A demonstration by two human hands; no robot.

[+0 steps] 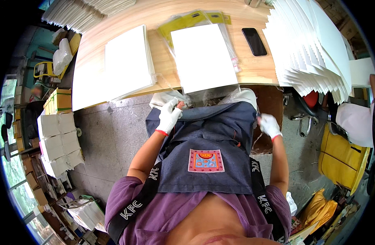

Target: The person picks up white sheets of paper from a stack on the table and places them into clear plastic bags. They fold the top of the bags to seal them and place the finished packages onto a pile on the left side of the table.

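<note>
My left hand (169, 117), in a white glove with a red cuff and bare fingertips, is by my lap just below the table's front edge. Its fingers are curled together; what they hold, if anything, I cannot make out. My right hand (270, 126), gloved alike, hangs beside the right side of my dark apron (204, 134), fingers bent inward and their tips small and blurred. In front of me a white sheet stack (204, 57) lies on clear plastic bags with a yellow-green print (179, 25). Left of it rests another stack of white sheets (126, 61).
A black phone (254, 42) lies on the wooden table (252, 75), left of a large fanned pile of white sheets (306, 45). More sheets (73, 14) stand at the far left. White bundles (59, 141) are stacked on the floor at left; a yellow case (342, 157) is at right.
</note>
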